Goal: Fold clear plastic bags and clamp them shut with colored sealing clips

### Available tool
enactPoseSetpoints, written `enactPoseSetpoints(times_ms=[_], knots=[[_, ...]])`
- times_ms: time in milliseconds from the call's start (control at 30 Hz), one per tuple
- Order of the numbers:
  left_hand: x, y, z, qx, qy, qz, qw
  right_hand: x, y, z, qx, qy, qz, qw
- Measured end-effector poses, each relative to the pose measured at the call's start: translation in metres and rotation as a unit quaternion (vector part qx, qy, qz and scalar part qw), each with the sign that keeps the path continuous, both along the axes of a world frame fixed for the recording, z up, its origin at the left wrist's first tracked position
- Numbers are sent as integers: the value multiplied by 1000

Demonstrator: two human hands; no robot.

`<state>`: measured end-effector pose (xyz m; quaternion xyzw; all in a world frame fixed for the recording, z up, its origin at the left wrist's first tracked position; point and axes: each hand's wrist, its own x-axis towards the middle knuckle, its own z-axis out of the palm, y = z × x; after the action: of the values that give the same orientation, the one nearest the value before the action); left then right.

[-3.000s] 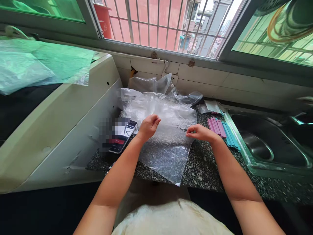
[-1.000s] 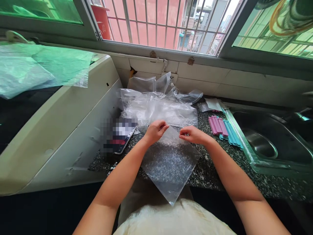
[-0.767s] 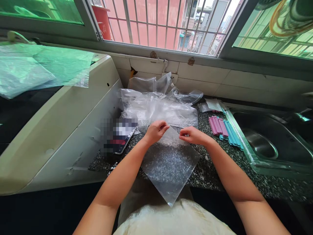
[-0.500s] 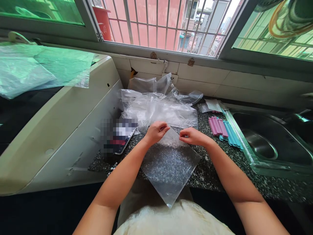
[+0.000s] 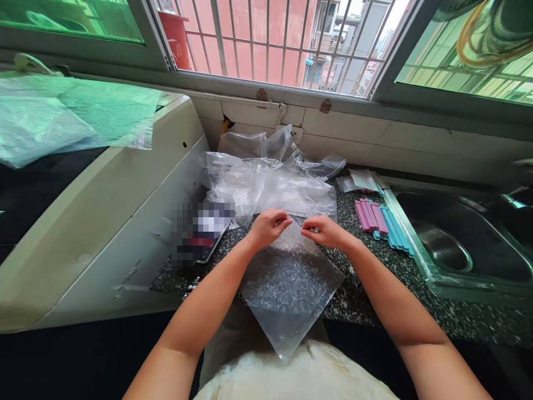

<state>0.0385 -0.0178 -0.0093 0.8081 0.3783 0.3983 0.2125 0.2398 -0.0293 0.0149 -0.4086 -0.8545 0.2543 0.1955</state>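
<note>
- Head view: one window [image 5: 275, 53] runs along the top, its middle open onto metal bars, with two green-tinted panes either side.
- One speckled desk [image 5: 358, 294] stretches below it and carries most of the things.
- One pale appliance casing [image 5: 125, 183] stands to the left of the desk.
- One metal sink [image 5: 453, 291] is set into the desk at the right; one round bowl shows in it.
- One heap of clear plastic [image 5: 275, 186] lies at the back of the desk; its pieces overlap too much to count.
- At least two layers of thin plastic film [image 5: 112, 108] lie over the casing.
- One clear sheet [image 5: 291, 300] lies at the front of the desk, before the heap, one corner hanging past the front edge towards the person's shirt [image 5: 300, 378].
- Two hands meet at its upper end: the left hand [image 5: 266, 229] has its fingers pinched together on the sheet; the right hand [image 5: 328, 230], just beside, has curled fingers and thumb closed on it too.
- One phone [image 5: 210, 236], partly blurred, lies left of the hands.
- About four pink strips [image 5: 370, 215] lie beside about four teal strips [image 5: 397, 228], next to the sink; overlap makes both counts unsure.
</note>
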Motion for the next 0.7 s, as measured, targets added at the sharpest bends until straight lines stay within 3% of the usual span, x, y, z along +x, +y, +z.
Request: enactPoseSetpoints(times_ms=[500,700], knots=[[0,-2,4,-51,5,9,999,2,1,-1,76,-9,20,997],[-7,-1,11,-91,27,-7,995,13,6,3,98,15,-6,995]])
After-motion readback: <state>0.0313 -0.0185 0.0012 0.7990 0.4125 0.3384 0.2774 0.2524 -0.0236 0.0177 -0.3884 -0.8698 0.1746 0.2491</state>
